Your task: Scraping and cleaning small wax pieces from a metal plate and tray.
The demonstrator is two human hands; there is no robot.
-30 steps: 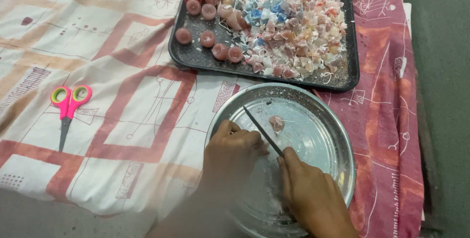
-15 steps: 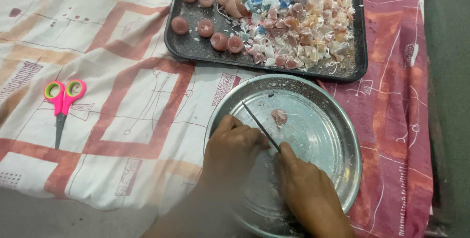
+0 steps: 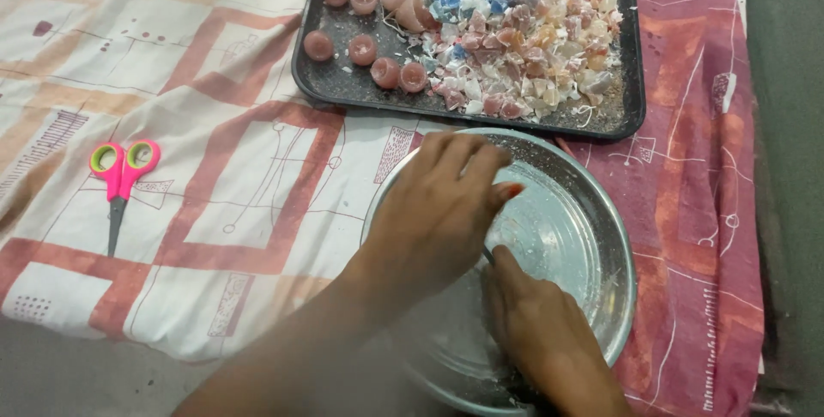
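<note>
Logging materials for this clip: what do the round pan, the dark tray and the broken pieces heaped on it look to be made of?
Round pan: bare metal, likely steel; shiny and reflective, dusted with white residue. Dark tray: looks like dark-coated metal, matte, with a rolled rim. Broken pieces: probably wax, given their translucent pink, white and blue chunks and loose wick-like strings.

My feed: even, soft daylight; mild glare on the metal bowl [image 3: 592, 237]; near forearm below it blurred.

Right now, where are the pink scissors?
The pink scissors lie shut on the patterned cloth at the left of the head view, well left of the round metal pan and both hands.
</note>
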